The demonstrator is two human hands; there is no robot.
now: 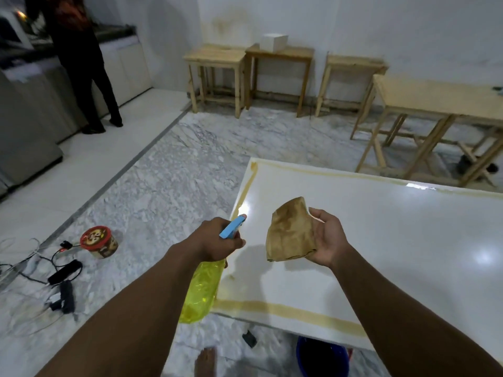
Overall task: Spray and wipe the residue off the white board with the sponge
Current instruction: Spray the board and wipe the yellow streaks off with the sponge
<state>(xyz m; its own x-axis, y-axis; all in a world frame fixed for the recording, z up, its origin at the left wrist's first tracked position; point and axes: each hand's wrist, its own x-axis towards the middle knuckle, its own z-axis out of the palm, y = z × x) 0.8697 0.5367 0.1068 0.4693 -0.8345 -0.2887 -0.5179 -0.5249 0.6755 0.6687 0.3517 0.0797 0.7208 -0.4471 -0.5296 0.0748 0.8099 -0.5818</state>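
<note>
The left hand is gripping the neck of a spray bottle, with its fingers curling round just below the blue spray head. The head is pointing away from the person, and the translucent yellow body is hanging beneath the wrist, over the board's left edge. Just to the right, the right hand is holding the sponge, a flat, brown-stained piece, with the palm turned inward and the fingers curling round its right side. Both hands are hovering above the white board, which is lying flat beneath them and stretching away to the right. Yellowish residue is running in bands along the board's edges, one nearer the person than the hands and another beyond the left hand. Under the right forearm, a blue bucket is showing beneath the board. Well off to the left of the left hand, a red-lidded tub and black cables are lying on the marble floor.
</note>
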